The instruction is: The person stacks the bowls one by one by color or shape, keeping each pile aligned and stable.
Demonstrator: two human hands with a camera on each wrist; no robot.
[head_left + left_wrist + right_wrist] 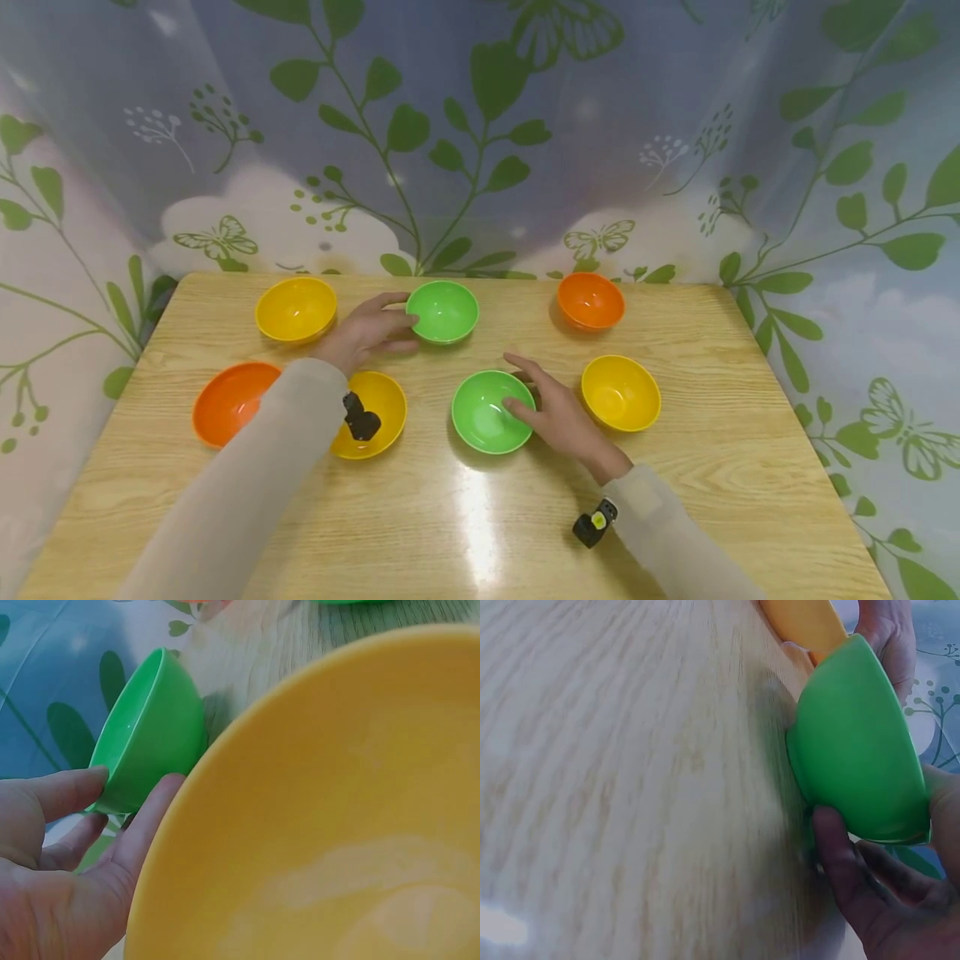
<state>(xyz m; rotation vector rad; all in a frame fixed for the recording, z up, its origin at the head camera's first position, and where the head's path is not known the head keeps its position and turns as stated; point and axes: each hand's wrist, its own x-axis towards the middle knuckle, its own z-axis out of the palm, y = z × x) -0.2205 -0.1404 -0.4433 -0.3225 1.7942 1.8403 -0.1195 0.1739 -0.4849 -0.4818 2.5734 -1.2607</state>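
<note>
My left hand (372,329) is at the left rim of the back green bowl (446,310), one fingertip lapping over the edge. In the left wrist view its digits pinch that green bowl (161,739) from both sides of the rim. The front green bowl (491,417) is gripped at its right side by my right hand (558,412), thumb inside the rim. In the right wrist view, fingers reach under the outer wall of this green bowl (859,742). Below my left wrist lies a yellow bowl (386,404), which looms large in the left wrist view.
Another yellow bowl (296,308) stands at the back left, and an orange bowl (228,404) is partly behind my left sleeve. To the right are an orange bowl (591,302) and a yellow bowl (621,393). A patterned curtain (450,208) hangs behind the wooden table (720,433).
</note>
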